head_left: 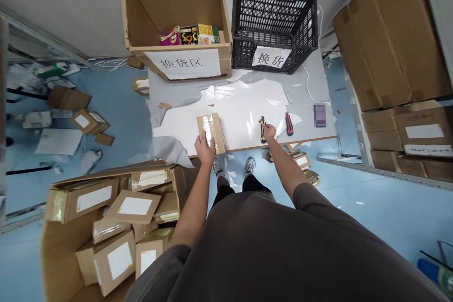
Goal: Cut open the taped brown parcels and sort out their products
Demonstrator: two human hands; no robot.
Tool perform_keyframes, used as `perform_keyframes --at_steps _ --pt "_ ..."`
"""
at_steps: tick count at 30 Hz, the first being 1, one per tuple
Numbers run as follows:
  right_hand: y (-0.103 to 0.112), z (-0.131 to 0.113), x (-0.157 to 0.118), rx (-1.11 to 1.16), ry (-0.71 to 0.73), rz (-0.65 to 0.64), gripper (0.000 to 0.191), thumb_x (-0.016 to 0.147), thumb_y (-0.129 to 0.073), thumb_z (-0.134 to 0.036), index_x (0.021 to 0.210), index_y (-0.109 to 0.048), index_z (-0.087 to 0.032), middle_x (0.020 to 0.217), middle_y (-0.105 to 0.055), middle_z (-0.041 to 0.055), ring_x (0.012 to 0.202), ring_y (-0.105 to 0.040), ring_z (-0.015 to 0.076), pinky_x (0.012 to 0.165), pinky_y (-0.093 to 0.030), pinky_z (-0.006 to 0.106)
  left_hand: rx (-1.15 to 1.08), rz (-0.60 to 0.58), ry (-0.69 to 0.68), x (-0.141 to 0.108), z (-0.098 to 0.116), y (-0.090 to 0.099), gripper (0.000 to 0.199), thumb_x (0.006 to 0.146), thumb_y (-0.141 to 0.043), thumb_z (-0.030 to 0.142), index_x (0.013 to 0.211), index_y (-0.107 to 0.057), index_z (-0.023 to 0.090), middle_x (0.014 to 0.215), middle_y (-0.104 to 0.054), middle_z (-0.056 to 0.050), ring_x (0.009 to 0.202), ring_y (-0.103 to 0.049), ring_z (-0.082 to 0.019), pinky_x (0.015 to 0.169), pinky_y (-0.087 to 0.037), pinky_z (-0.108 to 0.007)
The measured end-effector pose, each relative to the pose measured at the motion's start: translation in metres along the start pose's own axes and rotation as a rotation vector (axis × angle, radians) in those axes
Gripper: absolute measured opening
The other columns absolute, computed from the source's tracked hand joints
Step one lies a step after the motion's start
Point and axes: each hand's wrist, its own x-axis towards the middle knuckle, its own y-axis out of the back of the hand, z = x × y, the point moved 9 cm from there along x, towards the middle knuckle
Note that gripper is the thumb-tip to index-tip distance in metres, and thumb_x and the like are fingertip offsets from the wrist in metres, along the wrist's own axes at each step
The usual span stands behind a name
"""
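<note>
A small cardboard box (216, 125) with shiny clear tape along its top lies near the front edge of the table. My left hand (205, 148) rests on its near end, fingers apart. Farther right, my right hand (269, 131) has its fingers closed around a yellow and black utility knife (263, 127), which is over the tabletop. A second utility knife, red and black (289, 124), lies just right of that hand. No blade can be made out on either knife.
Behind stand a large carton (191, 75) holding colourful packages and a black plastic crate (240, 47). Torn grey covering (171, 147) hangs over the table's left front edge. A big open carton of parcels (60, 255) stands at lower left. Stacked cartons (396, 37) line the right.
</note>
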Motion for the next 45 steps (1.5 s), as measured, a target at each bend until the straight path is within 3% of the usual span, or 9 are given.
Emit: perform_keyframes --at_steps 6,13,16,22,26,31,37,40,45 --pt "0.006 -0.029 -0.031 -0.087 0.088 0.114 0.035 0.098 -0.064 -0.03 0.127 -0.07 -0.012 0.135 -0.069 0.0224 0.128 -0.055 0.036 0.109 -0.044 0.045 0.158 -0.023 0.016 -0.005 0.024 0.013 0.056 0.111 -0.049 0.042 0.162 -0.055 0.02 0.167 -0.045 -0.021 0.146 -0.056 -0.037 0.12 -0.05 -0.047" --pt "-0.118 -0.14 -0.158 0.028 0.419 -0.412 0.057 0.101 -0.067 -0.05 0.151 -0.063 -0.024 0.135 -0.072 0.0108 0.124 -0.067 0.0275 0.109 -0.052 0.038 0.205 -0.183 0.107 0.016 0.044 0.013 0.064 0.108 -0.053 0.034 0.167 -0.047 0.011 0.143 -0.066 -0.027 0.112 -0.077 -0.036 0.099 -0.06 -0.043" --pt "-0.138 -0.164 -0.182 -0.113 0.446 -0.422 0.057 0.106 -0.06 -0.054 0.153 -0.062 -0.024 0.143 -0.066 0.0143 0.135 -0.062 0.0303 0.116 -0.048 0.04 0.074 -0.223 0.105 0.027 0.026 0.024 0.062 0.108 -0.049 0.028 0.168 -0.046 0.013 0.123 -0.078 -0.021 0.113 -0.078 -0.034 0.103 -0.057 -0.041" --pt "-0.139 -0.178 -0.187 -0.428 0.461 -0.356 0.071 0.09 -0.081 -0.043 0.153 -0.056 -0.023 0.14 -0.064 0.0187 0.121 -0.068 0.0371 0.104 -0.054 0.045 -0.167 -0.072 0.096 0.022 -0.021 0.054 0.069 0.104 -0.045 0.016 0.173 -0.039 0.02 0.154 -0.068 -0.013 0.145 -0.062 -0.025 0.12 -0.051 -0.041" --pt "-0.132 -0.184 -0.182 -0.371 0.466 -0.35 0.068 0.082 -0.082 -0.031 0.145 -0.058 -0.023 0.126 -0.072 0.0159 0.11 -0.071 0.0353 0.101 -0.054 0.044 -0.089 -0.197 -0.128 0.009 0.001 0.037 0.049 0.096 -0.058 0.015 0.141 -0.074 0.025 0.169 -0.054 -0.008 0.163 -0.042 -0.028 0.132 -0.039 -0.049" --pt "-0.097 -0.158 -0.155 0.052 0.308 -0.433 0.049 0.088 -0.066 -0.037 0.136 -0.063 -0.024 0.11 -0.079 0.0063 0.099 -0.073 0.0291 0.094 -0.058 0.042 -0.105 -0.295 -0.258 0.003 0.022 0.021 0.027 0.093 -0.06 0.019 0.105 -0.084 0.023 0.173 -0.049 -0.004 0.164 -0.039 -0.025 0.136 -0.035 -0.046" --pt "-0.069 -0.143 -0.146 -0.085 0.482 -0.221 0.048 0.093 -0.063 -0.036 0.139 -0.068 -0.021 0.139 -0.066 0.0159 0.125 -0.063 0.03 0.107 -0.053 0.044 -0.124 -0.346 -0.176 0.007 0.014 0.015 0.033 0.106 -0.057 0.036 0.09 -0.084 0.025 0.165 -0.06 -0.007 0.157 -0.051 -0.024 0.128 -0.044 -0.042" --pt "-0.095 -0.171 -0.157 -0.333 0.754 -0.301 0.032 0.094 -0.059 -0.018 0.117 -0.081 -0.019 0.133 -0.068 0.0167 0.135 -0.054 0.0328 0.117 -0.046 0.045 -0.065 -0.407 -0.297 -0.002 0.022 0.012 0.022 0.089 -0.086 0.043 0.097 -0.085 0.023 0.173 -0.049 -0.013 0.165 -0.039 -0.031 0.131 -0.039 -0.047" --pt "-0.159 -0.207 -0.175 -0.478 0.989 -0.702 0.043 0.086 -0.062 -0.005 0.123 -0.082 -0.016 0.138 -0.071 0.0158 0.142 -0.053 0.0308 0.125 -0.042 0.045 0.102 -0.403 -0.351 -0.019 0.031 0.008 0.063 0.064 -0.105 0.04 0.118 -0.081 0.019 0.186 -0.015 -0.016 0.171 -0.015 -0.044 0.135 -0.03 -0.058"
